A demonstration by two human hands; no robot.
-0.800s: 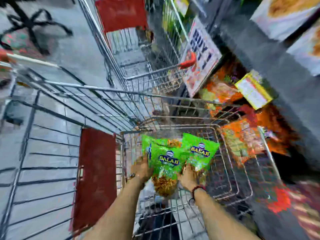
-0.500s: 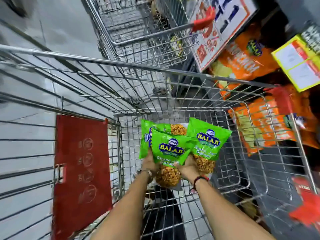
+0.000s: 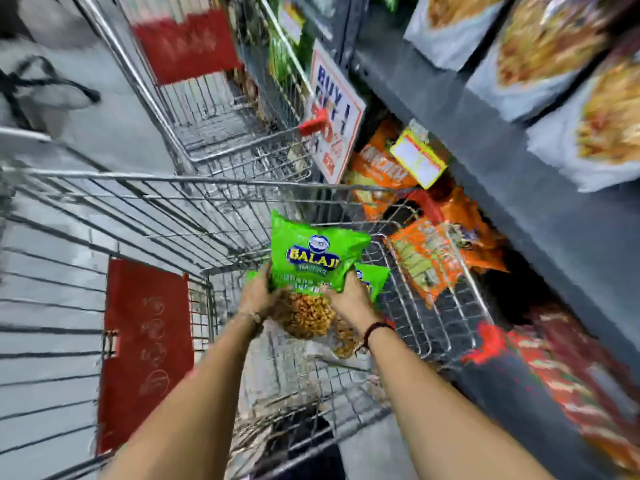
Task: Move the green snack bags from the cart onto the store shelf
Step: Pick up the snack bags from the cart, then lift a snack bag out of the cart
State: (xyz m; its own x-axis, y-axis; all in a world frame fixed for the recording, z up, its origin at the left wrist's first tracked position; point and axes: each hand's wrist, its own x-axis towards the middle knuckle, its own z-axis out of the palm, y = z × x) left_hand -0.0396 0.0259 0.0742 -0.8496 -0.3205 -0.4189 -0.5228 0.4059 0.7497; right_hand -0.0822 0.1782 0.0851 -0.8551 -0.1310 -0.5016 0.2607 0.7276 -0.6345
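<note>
Green snack bags (image 3: 311,254) with a blue and yellow logo and a clear window of yellow snack are stacked between both my hands, above the wire cart (image 3: 145,209). My left hand (image 3: 258,299) grips the stack's left lower edge. My right hand (image 3: 348,297) grips its right lower edge, with a second green bag showing behind the fingers. The front bag stands upright and hides most of the others. The grey store shelf (image 3: 519,188) runs along the right side.
Orange snack bags (image 3: 433,258) fill the lower shelf beside the cart. White bags (image 3: 561,67) hang on the upper shelf. A second wire cart (image 3: 221,116) with a red handle stands ahead, next to a "BUY 1" sign (image 3: 334,112). A red child-seat flap (image 3: 145,348) is at left.
Both hands have gathered the spread green bags into one tighter stack and lifted it up and to the right, toward the shelf side. The view has swung right.
</note>
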